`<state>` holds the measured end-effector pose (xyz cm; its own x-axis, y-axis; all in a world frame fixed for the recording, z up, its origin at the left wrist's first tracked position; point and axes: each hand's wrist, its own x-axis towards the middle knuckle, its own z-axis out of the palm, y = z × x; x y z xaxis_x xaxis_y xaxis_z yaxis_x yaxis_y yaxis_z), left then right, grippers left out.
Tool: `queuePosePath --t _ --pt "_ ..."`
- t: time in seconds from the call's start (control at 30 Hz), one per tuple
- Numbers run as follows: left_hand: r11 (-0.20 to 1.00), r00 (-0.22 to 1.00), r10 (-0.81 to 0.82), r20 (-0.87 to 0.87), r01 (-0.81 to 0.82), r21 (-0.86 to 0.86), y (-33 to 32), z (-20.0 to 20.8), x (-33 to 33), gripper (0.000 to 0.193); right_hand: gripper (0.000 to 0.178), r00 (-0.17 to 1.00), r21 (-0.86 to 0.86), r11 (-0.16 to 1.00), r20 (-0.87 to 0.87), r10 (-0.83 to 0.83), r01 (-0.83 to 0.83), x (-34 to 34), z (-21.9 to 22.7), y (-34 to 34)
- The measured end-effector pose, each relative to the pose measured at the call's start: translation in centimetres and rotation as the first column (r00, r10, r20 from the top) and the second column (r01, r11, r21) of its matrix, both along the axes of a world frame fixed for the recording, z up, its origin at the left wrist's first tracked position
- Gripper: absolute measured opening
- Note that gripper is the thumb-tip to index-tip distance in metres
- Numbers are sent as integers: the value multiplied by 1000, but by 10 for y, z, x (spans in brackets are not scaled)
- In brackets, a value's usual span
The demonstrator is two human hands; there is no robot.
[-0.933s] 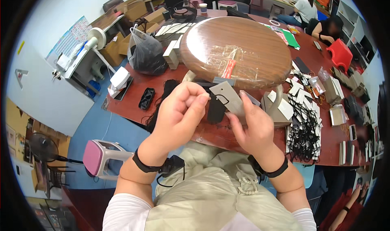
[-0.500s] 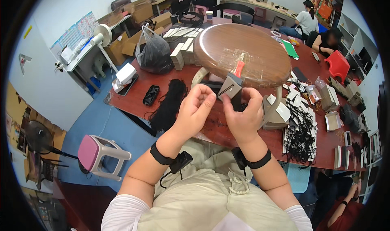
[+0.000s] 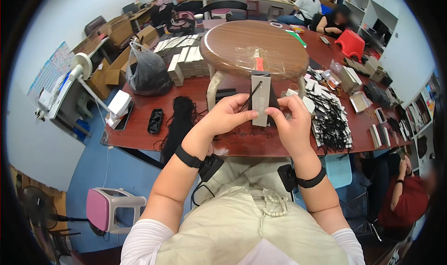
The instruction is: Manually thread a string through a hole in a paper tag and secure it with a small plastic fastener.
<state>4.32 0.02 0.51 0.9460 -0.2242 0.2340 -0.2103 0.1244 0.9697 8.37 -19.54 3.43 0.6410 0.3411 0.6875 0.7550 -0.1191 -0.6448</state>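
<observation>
A long grey hang tag hangs upright below the rim of a round brown stool, under a red piece fixed there with clear tape. A thin black cord slants from a hole in the tag's upper part toward my left hand. That hand is closed, with its thumb tip at the tag's lower left edge. My right hand pinches the tag's lower right side, thumb in front. Dark material shows behind the tag; how much each hand holds is partly hidden.
Left on the red table lie a black cord bundle, a black tray and a dark plastic bag. Corded tags are heaped on the right. Stacked white tags stand behind. Several people sit farther off.
My view has shifted. The tag, tilted with its hole low between my fingers before, now hangs long and straight, its hole higher. My hands have moved to its lower part.
</observation>
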Motion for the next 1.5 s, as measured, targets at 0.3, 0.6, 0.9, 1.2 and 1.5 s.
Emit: queuePosePath --t 0.3,0.6,0.9,1.2,1.5 --pt "986 989 134 62 -127 -104 -11 -1 -11 51 18 838 113 964 -477 264 -239 -6 10 -7" --pt "807 800 472 370 -561 184 -9 1 -28 71 31 898 -71 948 -349 268 -311 -19 19 7" --pt "966 944 251 217 -230 -118 -1 1 -36 6 45 915 -296 866 -169 367 -402 -13 32 -12" --pt "984 976 164 145 -152 -88 2 0 -37 8 16 767 226 933 -531 360 -281 -11 31 23" --pt "984 970 170 173 -157 -85 -2 0 -36 5 2 886 223 930 -303 352 -293 -8 20 26"
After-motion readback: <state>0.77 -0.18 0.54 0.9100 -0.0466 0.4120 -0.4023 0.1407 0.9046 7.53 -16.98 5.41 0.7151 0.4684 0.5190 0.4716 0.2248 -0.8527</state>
